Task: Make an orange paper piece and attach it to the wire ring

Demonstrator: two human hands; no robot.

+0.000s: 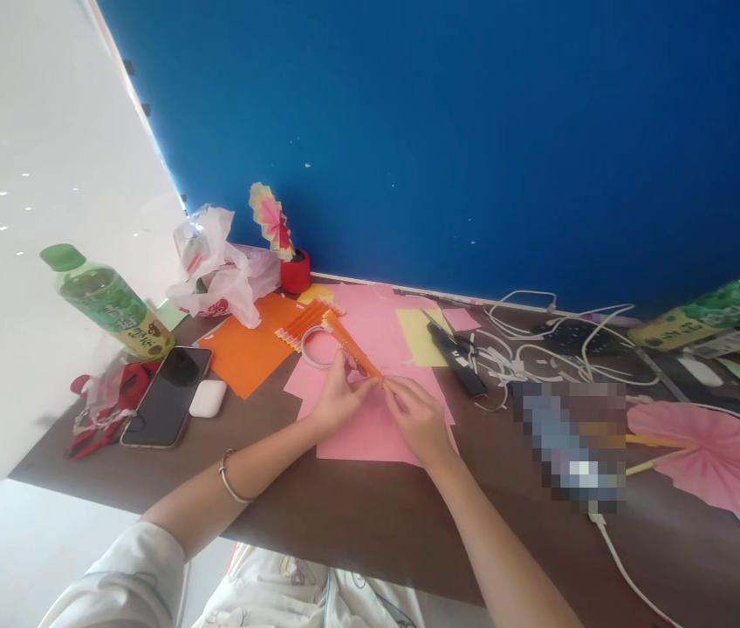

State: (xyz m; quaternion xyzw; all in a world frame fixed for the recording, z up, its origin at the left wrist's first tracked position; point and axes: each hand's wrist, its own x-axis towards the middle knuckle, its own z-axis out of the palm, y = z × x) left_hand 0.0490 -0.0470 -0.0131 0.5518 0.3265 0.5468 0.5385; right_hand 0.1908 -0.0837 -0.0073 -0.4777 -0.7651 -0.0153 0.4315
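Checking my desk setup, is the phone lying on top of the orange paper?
No, the phone lies on the bare brown table, left of the orange paper, beside the white earbud case.

Dark brown tabletop [357,515], matt, wood-look. Matt pink paper sheets [370,427] and orange paper [245,353] on it, plus a pleated orange paper strip [350,347] pinched between bare fingers. Glossy black phone [168,394], smooth white plastic earbud case [208,398], clear plastic bottle [108,305], crinkly thin plastic bag [216,270], shiny metal bracelet [229,475].
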